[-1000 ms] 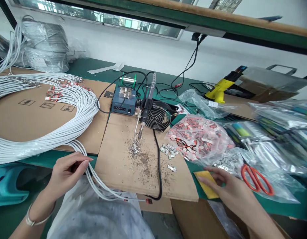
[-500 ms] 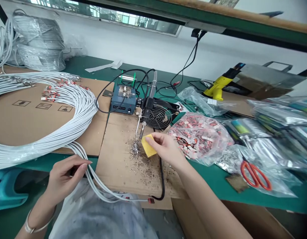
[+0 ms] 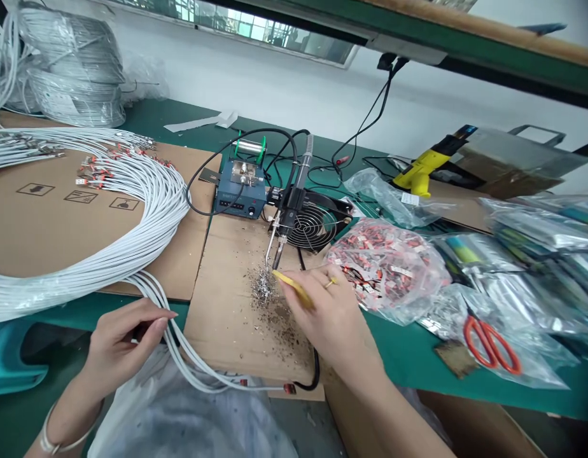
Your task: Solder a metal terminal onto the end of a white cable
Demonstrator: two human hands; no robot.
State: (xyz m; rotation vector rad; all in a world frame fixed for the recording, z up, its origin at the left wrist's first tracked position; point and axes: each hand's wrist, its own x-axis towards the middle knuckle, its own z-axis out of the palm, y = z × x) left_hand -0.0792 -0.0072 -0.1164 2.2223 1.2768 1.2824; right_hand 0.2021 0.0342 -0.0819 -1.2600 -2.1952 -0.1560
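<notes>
A large coil of white cables (image 3: 107, 254) is lying across the cardboard sheet (image 3: 46, 229) at nine o'clock, most ends already carrying red terminals, while the bag of loose terminals (image 3: 384, 261) at three o'clock is looking far from used up. The left hand (image 3: 119, 346) is pinching a few cable strands at the bench edge at seven o'clock. At centre, the right hand (image 3: 332, 312) is gripping a yellow sponge (image 3: 294, 287) and pressing it against the tip of the mounted soldering iron (image 3: 287, 219), above scattered solder dross.
</notes>
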